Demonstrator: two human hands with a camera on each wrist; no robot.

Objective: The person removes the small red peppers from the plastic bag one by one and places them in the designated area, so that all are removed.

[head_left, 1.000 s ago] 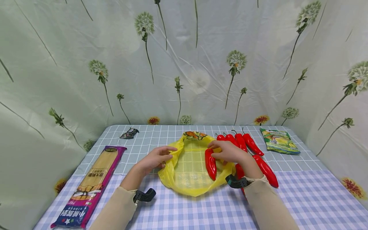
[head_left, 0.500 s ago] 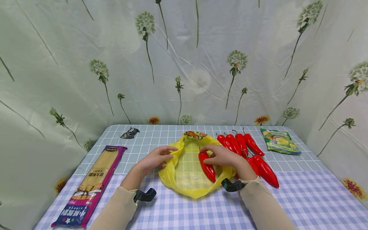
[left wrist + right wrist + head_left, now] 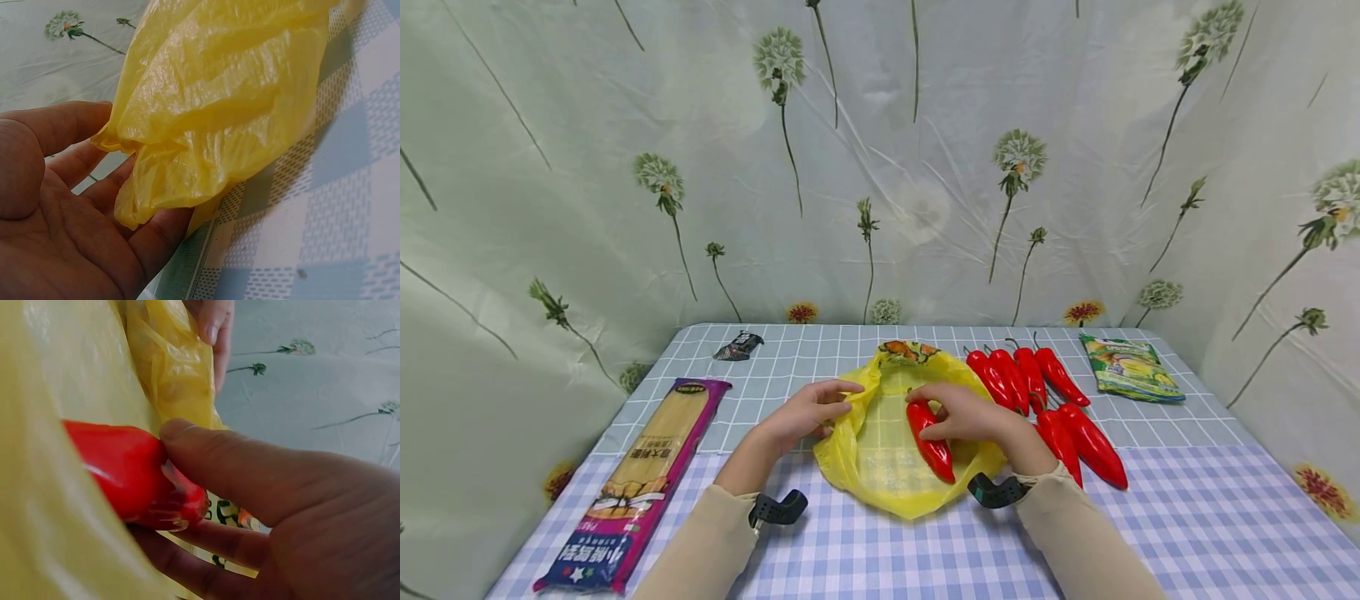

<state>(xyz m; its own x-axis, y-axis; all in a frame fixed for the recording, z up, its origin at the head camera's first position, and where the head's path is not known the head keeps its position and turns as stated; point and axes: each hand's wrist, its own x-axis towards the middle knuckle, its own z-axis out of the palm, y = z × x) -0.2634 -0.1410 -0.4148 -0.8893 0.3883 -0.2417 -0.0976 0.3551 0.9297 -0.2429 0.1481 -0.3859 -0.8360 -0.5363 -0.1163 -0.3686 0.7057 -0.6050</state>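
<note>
A yellow plastic bag (image 3: 844,458) lies with its mouth spread wide in the middle of the table. At its left rim, my left hand (image 3: 811,408) holds the crumpled edge between thumb and fingers, seen closer on the bag (image 3: 219,112) in the left wrist view. My right hand (image 3: 964,414) grips a red pepper (image 3: 931,450) near its stem end, over the bag's opening. In the right wrist view, the thumb lies on top of the pepper (image 3: 112,462) and fingers pass beneath it; the bag's yellow film hides its far end.
Several more red peppers (image 3: 1093,446) lie to the right of the bag. Behind them is a green and yellow packet (image 3: 1131,367). A long pasta pack (image 3: 636,479) lies at the left, and a small black wrapper (image 3: 739,346) at the back left.
My right hand has moved left and slightly toward me with the red pepper, from the bag's right side toward its middle. The left hand has stayed at the bag's rim.
</note>
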